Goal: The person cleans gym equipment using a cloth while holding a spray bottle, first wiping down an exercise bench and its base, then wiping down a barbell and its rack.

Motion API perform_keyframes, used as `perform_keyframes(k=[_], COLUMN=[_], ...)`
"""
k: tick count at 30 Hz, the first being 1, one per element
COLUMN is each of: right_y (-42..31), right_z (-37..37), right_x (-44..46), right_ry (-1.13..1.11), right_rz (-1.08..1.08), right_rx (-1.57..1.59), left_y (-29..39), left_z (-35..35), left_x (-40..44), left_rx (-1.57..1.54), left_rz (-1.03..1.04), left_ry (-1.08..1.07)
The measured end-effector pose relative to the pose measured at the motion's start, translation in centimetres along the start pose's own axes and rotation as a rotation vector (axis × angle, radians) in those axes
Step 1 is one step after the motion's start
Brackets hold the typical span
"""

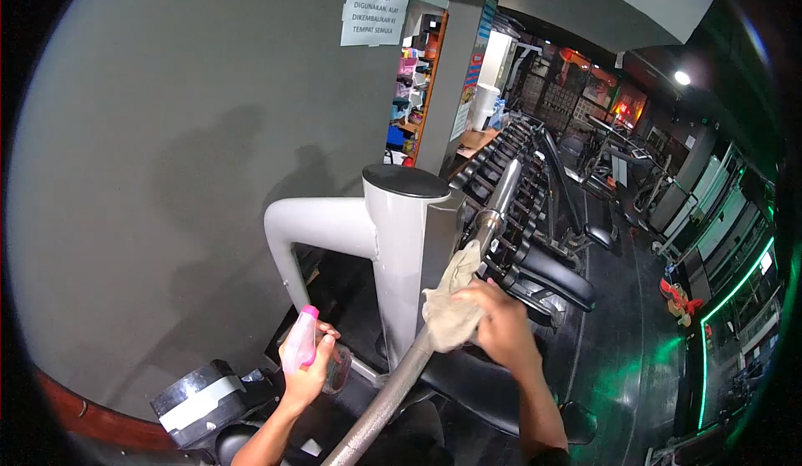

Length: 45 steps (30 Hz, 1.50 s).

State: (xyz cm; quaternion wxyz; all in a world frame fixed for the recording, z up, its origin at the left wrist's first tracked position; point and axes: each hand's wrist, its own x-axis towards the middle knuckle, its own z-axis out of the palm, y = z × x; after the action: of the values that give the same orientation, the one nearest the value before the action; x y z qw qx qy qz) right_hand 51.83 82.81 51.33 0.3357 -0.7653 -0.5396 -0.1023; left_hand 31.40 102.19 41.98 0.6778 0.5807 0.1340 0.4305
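A long metal barbell (388, 403) runs diagonally from the bottom centre up to its smooth sleeve at the upper right. My right hand (501, 324) presses a beige cloth (452, 303) around the bar, its fingers bent over the cloth. On the left, my left hand (307, 367) is wrapped round a spray bottle (337, 369) with a pink and white spray head, left of the bar. Behind the bar stands a thick white machine post (399, 274) with a black round cap.
A grey wall (167, 174) fills the left side. Dumbbells on a rack (501, 161) line the back, beside a padded black bench (551, 276). A black and white machine part (200, 403) stands at the lower left. Black flooring (618, 341) stretches to the right.
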Motion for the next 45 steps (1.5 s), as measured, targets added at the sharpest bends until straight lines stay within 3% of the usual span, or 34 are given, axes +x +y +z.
perform_keyframes(k=[1, 4, 5, 7, 8, 14, 19, 21, 22, 23, 25, 27, 29, 30, 32, 33, 35, 39, 41, 42, 44, 45], right_y=[0.1, -2.2, -2.3, -2.4, -3.1, -2.2, -1.2, -0.8, -0.5, -0.9, -2.2, -3.8, -2.8, -3.0, -3.4, -2.6, -3.3, -5.2, -4.3, -3.7, -3.1, -3.1], right_z=[-0.3, -0.2, 0.1, 0.9, 1.3, 0.6, -1.6, -2.4, -2.3, -1.8, -0.8, -1.1, 0.7, 1.6, 3.2, 4.1, 3.9, 4.4, 6.4, 7.6, 10.0, 11.0], right_x=[0.3, 1.9, 2.2, 2.6, 3.5, 1.6, 1.2, 1.5, 1.9, 2.2, 2.9, 5.1, 6.6, 7.6, 9.3, 9.3, 9.4, 9.6, 9.7, 9.4, 9.1, 9.3], right_ry=[0.047, 0.519, 0.518, 0.295, 0.146, -0.069, -0.074, -0.002, 0.164, 0.356, 0.635, 0.623, 0.271, 0.272, -0.037, -0.084, -0.299, -0.500, -0.618, -0.619, -0.936, -0.936], right_rz=[0.069, 0.218, 0.217, -0.231, -0.300, -0.297, -0.181, 0.164, 0.060, 0.093, -0.039, -0.478, -0.598, -0.598, -0.716, -0.751, -0.787, -0.791, -0.936, -0.932, -0.982, -0.989], right_rx=[0.137, 0.368, 0.368, -0.423, -0.540, -0.435, -0.279, 0.140, 0.261, 0.323, 0.290, -0.324, -0.634, -0.631, -0.713, -0.628, -0.794, -1.043, -1.209, -1.207, -1.141, -1.141], left_y=[0.0, 0.4, 0.5, 0.0, -0.1, 0.4, 0.7, 0.7, 0.5, 0.3, -0.7, -0.8, -0.1, 0.2, -0.1, -0.2, 0.6, 0.3, -0.1, -0.2, -0.3, -0.4], left_z=[0.0, 0.2, 0.2, -0.4, -0.7, -0.2, -0.2, -0.3, -0.3, -0.4, -0.7, -0.4, -0.2, -0.2, -0.7, -1.0, -1.2, -1.9, -2.0, -2.0, -2.0, -2.1], left_x=[0.0, 0.0, 0.0, 0.0, -0.1, -0.2, -0.2, 0.0, 0.1, 0.2, 0.2, 0.2, 0.2, 0.2, 0.3, 0.4, 0.5, 0.5, 0.4, 0.3, 0.3, 0.2], left_rx=[0.007, 0.012, 0.007, 0.062, 0.117, 0.031, 0.059, 0.093, 0.117, 0.143, 0.210, 0.133, 0.122, 0.111, 0.128, 0.141, 0.098, 0.073, 0.088, 0.079, 0.070, 0.067], left_rz=[-0.001, 0.003, 0.005, 0.008, 0.009, 0.011, -0.008, -0.007, -0.007, -0.009, -0.013, -0.051, -0.075, -0.096, -0.025, 0.047, 0.022, 0.006, 0.011, 0.011, 0.016, 0.008], left_ry=[-0.004, -0.004, 0.006, -0.042, -0.096, 0.002, -0.023, -0.040, -0.069, -0.098, -0.098, -0.063, -0.059, -0.056, -0.042, -0.029, 0.003, 0.028, 0.029, 0.027, 0.029, 0.027])
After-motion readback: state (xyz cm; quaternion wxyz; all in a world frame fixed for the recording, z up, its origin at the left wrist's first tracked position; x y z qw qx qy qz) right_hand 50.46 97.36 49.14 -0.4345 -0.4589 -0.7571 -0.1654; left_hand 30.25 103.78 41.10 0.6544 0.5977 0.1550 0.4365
